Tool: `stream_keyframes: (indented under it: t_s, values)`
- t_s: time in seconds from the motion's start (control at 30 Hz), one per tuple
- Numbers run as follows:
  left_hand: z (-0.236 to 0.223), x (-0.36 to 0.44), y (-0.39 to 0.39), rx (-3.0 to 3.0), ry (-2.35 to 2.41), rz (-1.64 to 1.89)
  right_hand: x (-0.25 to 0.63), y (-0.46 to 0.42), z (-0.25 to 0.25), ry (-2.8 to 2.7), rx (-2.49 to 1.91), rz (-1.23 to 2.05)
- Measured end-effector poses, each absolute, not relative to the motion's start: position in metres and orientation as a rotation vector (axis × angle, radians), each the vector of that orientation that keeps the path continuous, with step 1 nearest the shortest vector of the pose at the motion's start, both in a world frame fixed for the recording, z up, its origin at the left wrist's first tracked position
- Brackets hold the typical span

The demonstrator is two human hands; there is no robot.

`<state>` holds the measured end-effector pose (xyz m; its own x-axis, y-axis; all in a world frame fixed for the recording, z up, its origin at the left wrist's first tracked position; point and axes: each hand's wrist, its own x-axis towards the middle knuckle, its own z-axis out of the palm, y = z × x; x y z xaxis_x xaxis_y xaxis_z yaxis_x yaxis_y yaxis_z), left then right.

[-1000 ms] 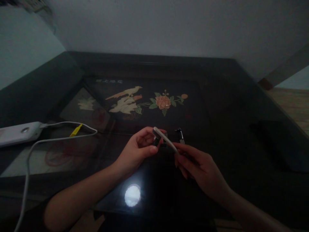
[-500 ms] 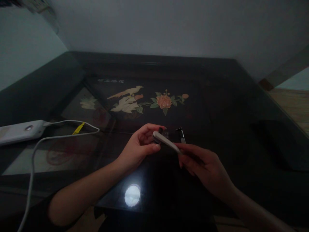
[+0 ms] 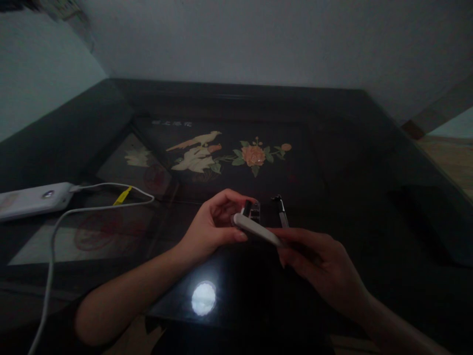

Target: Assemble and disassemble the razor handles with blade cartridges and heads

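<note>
Above the dark table (image 3: 354, 162), my left hand (image 3: 214, 222) is closed on a small black piece with a clear, shiny part (image 3: 254, 211); its kind is too dark to make out. My right hand (image 3: 318, 256) pinches the near end of a pale, slim handle-like piece (image 3: 256, 229). The rounded far end of this piece meets the left fingers, beside the black piece. Just beyond the right fingertips lies a narrow black-and-silver piece (image 3: 282, 211) on the table, its lower end hidden by the hand.
A white power bank (image 3: 35, 201) lies at the left. From it a white cable (image 3: 51, 256) with a yellow tag (image 3: 122, 195) loops toward the near edge. A dark flat object (image 3: 438, 227) is at the right. Bird and flower pictures (image 3: 253, 155) decorate the tabletop.
The pale piece and my right hand have shifted slightly down and to the right. More of the black and clear piece in my left hand now shows.
</note>
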<state>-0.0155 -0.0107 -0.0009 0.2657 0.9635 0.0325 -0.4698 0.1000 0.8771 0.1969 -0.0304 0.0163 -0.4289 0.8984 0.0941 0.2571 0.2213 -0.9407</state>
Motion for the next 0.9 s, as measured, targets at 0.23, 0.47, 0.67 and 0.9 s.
stream_keyframes:
  t_s: [0.23, 0.47, 0.67, 0.9]
  values:
    - [0.0023, -0.0147, -0.0112, 0.965, 0.636, 1.154, 0.1959, -0.0282, 0.0146, -1.736, -1.134, 1.179]
    - [0.0022, -0.0144, -0.0107, 0.960, 0.666, 1.173, 0.1980, -0.0284, 0.0141, -1.795, -1.093, 1.187]
    - [0.0015, -0.0147, -0.0103, 0.954, 0.607, 1.177, 0.1969, -0.0254, 0.0120, -1.783, -1.100, 1.162]
    - [0.0001, -0.0141, -0.0121, 0.913, 0.584, 1.155, 0.1970, -0.0278, 0.0111, -1.840, -1.095, 1.110]
